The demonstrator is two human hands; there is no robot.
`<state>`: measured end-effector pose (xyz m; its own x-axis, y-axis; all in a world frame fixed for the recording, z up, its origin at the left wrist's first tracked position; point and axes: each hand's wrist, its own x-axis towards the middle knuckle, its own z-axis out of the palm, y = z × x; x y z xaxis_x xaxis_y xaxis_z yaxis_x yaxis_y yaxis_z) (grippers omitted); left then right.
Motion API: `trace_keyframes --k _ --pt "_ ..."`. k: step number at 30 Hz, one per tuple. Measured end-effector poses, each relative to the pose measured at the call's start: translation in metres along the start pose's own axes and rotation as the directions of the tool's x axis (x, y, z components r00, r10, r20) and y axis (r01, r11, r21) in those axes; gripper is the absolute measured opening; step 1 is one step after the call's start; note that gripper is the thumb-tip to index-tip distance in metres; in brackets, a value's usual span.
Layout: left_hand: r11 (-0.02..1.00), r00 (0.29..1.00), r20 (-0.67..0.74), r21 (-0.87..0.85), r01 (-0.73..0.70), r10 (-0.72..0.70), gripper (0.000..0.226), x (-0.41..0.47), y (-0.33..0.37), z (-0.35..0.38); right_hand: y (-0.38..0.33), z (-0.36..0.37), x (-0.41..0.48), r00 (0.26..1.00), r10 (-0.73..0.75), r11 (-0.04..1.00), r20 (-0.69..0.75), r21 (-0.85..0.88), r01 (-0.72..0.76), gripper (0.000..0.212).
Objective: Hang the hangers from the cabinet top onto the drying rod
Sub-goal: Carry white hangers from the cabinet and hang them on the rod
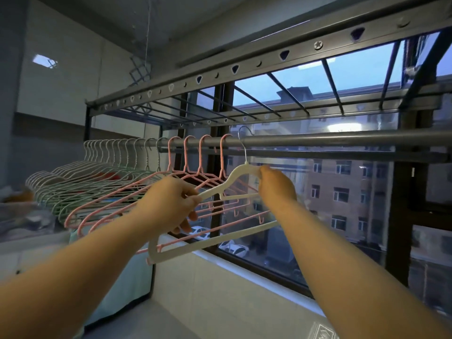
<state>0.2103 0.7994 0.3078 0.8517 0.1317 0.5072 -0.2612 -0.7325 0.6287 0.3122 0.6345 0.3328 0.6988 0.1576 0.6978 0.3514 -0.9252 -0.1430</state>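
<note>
grip: left hand (171, 201), right hand (276, 188) clasp white hanger (208, 243) at drying rod (342, 139), window (347, 192) behind

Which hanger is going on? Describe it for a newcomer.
Find the grey drying rod across the window. Right of the pink hangers, the left hand and right hand hold the cream hanger. It alone is broad and flat, with a silver hook.

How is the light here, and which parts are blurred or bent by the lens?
Head view: dim bluish light from the window; a glare on the glass above the drying rod; the wide lens stretches the corners; the white hanger is fairly sharp, the left edge blurred.
</note>
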Motion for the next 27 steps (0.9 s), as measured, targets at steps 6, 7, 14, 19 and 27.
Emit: trace_keyframes --k 6,7,14,19,27 --pt "1.000 1.000 -0.008 0.009 0.022 -0.022 0.022 0.006 -0.011 0.012 0.007 0.024 0.005 1.000 0.003 0.998 -0.011 0.068 -0.002 0.024" --pt "1.000 1.000 -0.006 0.014 0.020 -0.020 0.022 0.007 -0.012 0.014 0.009 0.026 0.005 1.000 0.002 0.997 -0.016 0.080 -0.001 0.024" --pt "0.999 1.000 0.000 0.037 -0.021 0.021 0.023 0.002 -0.011 0.022 0.019 0.028 0.002 1.000 0.018 0.995 -0.024 0.096 -0.016 0.025" --pt "0.995 0.998 0.056 0.093 -0.025 0.020 0.022 -0.001 -0.006 0.026 0.021 0.023 -0.003 0.999 0.047 0.993 -0.020 0.112 -0.045 0.026" --pt "0.941 0.941 -0.185 0.241 -0.238 0.285 0.035 -0.019 0.003 0.019 0.024 0.003 -0.021 0.997 0.069 0.994 -0.047 0.089 -0.065 0.035"
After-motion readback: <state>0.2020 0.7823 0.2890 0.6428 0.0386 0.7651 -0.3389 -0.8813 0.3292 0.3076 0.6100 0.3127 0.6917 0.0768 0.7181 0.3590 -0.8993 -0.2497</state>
